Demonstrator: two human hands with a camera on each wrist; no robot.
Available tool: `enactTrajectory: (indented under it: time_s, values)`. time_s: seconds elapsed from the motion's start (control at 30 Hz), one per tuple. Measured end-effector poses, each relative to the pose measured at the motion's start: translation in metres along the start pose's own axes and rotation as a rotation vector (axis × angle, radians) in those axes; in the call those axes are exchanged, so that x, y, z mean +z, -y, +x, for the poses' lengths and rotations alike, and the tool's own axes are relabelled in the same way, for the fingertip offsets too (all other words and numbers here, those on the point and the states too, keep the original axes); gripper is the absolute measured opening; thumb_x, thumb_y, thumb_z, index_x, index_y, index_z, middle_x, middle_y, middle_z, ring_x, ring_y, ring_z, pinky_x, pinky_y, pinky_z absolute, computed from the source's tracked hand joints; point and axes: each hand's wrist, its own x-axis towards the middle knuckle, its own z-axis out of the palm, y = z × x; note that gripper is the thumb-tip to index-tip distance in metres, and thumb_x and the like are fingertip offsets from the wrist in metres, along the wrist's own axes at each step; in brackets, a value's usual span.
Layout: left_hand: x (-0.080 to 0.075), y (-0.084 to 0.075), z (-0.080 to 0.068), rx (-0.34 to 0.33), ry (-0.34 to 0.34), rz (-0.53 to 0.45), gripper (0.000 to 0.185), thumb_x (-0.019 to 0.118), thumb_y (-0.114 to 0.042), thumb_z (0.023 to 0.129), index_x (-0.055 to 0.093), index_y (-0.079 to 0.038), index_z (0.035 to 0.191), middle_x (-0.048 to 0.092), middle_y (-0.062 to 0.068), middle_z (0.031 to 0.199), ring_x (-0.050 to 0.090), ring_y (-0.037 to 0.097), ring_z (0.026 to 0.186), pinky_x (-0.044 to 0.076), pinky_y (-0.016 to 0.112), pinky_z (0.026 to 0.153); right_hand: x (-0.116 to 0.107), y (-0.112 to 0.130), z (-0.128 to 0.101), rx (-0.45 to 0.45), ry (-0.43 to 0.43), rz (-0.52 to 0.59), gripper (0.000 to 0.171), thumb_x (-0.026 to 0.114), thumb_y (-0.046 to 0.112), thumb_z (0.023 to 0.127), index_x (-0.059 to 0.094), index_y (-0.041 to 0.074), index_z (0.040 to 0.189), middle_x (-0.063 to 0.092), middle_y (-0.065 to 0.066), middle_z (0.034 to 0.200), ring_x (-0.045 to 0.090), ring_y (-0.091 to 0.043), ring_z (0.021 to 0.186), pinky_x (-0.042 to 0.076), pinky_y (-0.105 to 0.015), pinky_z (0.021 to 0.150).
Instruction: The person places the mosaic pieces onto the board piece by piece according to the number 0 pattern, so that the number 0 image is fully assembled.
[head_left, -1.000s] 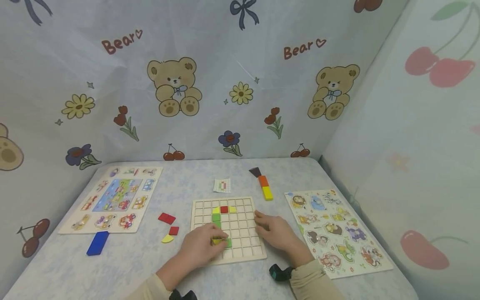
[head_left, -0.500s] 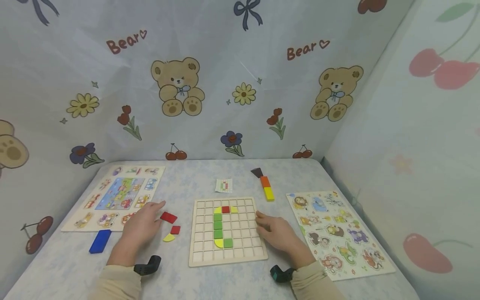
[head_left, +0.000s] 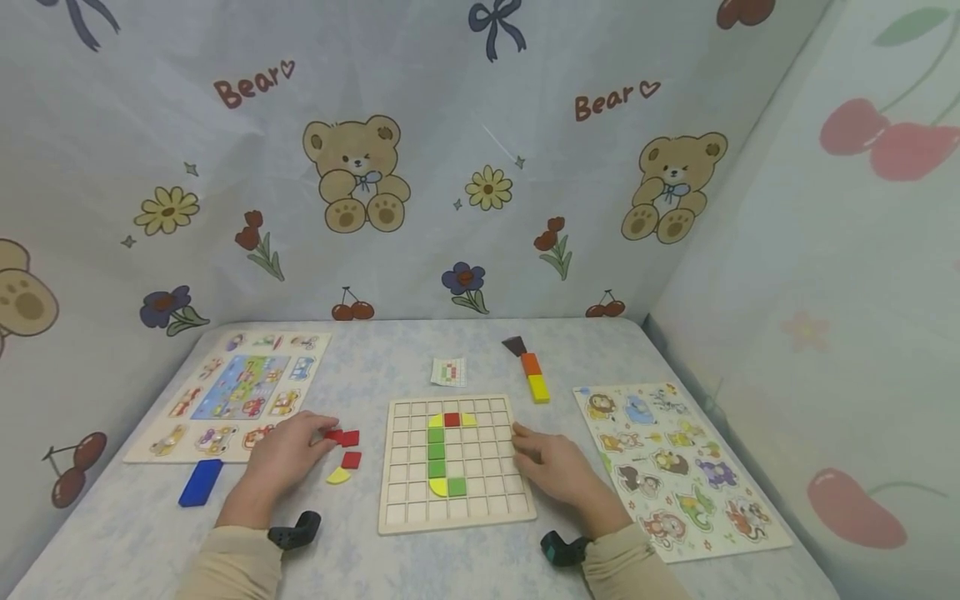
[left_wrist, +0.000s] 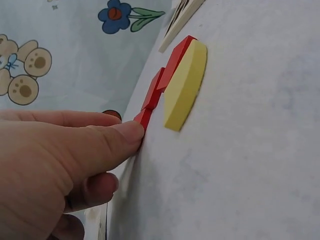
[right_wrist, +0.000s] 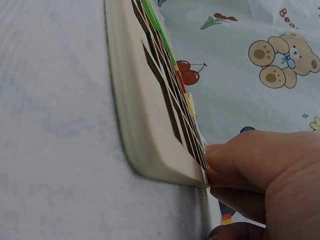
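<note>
My left hand [head_left: 324, 435] reaches to a red rectangular tile [head_left: 347, 437] on the table, thumb and a finger pinching its near end. In the left wrist view the fingertip [left_wrist: 132, 134] touches that red tile [left_wrist: 152, 95]. A smaller red square [head_left: 351, 459] and a yellow quarter-round tile [head_left: 338, 476] lie just beside it. The wooden grid board [head_left: 487, 500] holds a green column, a red square and yellow corners. My right hand [head_left: 521, 443] rests with relaxed fingers against the board's right edge [right_wrist: 150, 150].
A blue block [head_left: 200, 482] lies at the front left below a vehicle puzzle board [head_left: 225, 392]. An animal puzzle board [head_left: 675, 467] sits on the right. A pattern card [head_left: 448, 372] and a brown, orange and yellow row of tiles [head_left: 532, 375] lie behind the grid.
My left hand left the grid, where a yellow piece now sits at the green column's foot, and moved left to the red tile. The right hand stayed put.
</note>
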Motion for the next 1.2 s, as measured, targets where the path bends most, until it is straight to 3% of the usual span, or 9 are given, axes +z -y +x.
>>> enactTrajectory:
  time_s: [0.23,0.33,0.5,0.63,0.73,0.97,1.2]
  values:
    - [-0.003,0.001,0.002,0.0,-0.012,0.06,0.041,0.08,-0.027,0.09,0.073,-0.012,0.128,0.071,0.014,0.121,0.066,0.039,0.115,0.053,0.059,0.088,-0.001,0.001,0.001,0.002,0.002,-0.009,0.04,0.065,0.028,0.101,0.067,0.012,0.137,0.052,0.004,0.154,0.047,-0.026,0.145,0.041,-0.05,0.115]
    - [-0.007,-0.008,0.001,-0.006,-0.047,0.069,0.042,0.079,-0.031,0.09,0.073,-0.012,0.127,0.07,0.014,0.12,0.066,0.039,0.112,0.054,0.058,0.085,-0.001,0.001,0.001,0.011,0.012,-0.009,0.04,0.065,0.028,0.101,0.066,0.011,0.138,0.052,0.004,0.154,0.047,-0.027,0.145,0.04,-0.05,0.115]
    - [-0.008,-0.055,0.001,0.04,-0.05,0.004,0.041,0.078,-0.036,0.092,0.074,-0.018,0.128,0.071,0.008,0.123,0.07,0.028,0.095,0.056,0.047,0.076,-0.001,0.0,0.0,0.006,0.025,-0.032,0.039,0.064,0.025,0.102,0.066,0.011,0.139,0.051,0.001,0.155,0.048,-0.028,0.144,0.041,-0.051,0.115]
    - [0.003,-0.102,0.01,0.142,-0.015,-0.047,0.036,0.081,-0.035,0.089,0.076,-0.022,0.123,0.073,-0.003,0.117,0.071,0.021,0.097,0.056,0.041,0.075,-0.003,-0.002,0.0,-0.018,0.009,-0.044,0.037,0.064,0.021,0.102,0.066,0.009,0.137,0.053,-0.002,0.154,0.049,-0.029,0.143,0.042,-0.051,0.113]
    - [0.014,-0.127,0.02,0.214,0.012,-0.05,0.032,0.082,-0.033,0.088,0.078,-0.023,0.119,0.075,-0.008,0.109,0.07,0.019,0.106,0.056,0.04,0.078,-0.004,-0.003,0.001,-0.035,0.004,-0.038,0.036,0.064,0.019,0.103,0.067,0.009,0.137,0.053,-0.003,0.153,0.05,-0.029,0.142,0.043,-0.051,0.113]
    - [0.04,-0.159,0.039,0.335,0.122,-0.058,0.019,0.081,-0.03,0.089,0.079,-0.024,0.107,0.075,-0.01,0.103,0.067,0.011,0.091,0.053,0.034,0.073,-0.004,-0.005,0.002,-0.054,0.009,-0.012,0.035,0.064,0.017,0.102,0.068,0.008,0.136,0.054,-0.003,0.152,0.051,-0.029,0.142,0.043,-0.05,0.112]
    - [0.055,-0.174,0.045,0.339,0.14,-0.049,0.009,0.082,-0.027,0.088,0.078,-0.026,0.096,0.073,-0.013,0.091,0.061,0.007,0.077,0.05,0.031,0.068,-0.006,-0.002,0.003,-0.04,0.037,-0.014,0.036,0.064,0.015,0.101,0.067,0.009,0.137,0.053,-0.002,0.154,0.049,-0.029,0.144,0.042,-0.051,0.113]
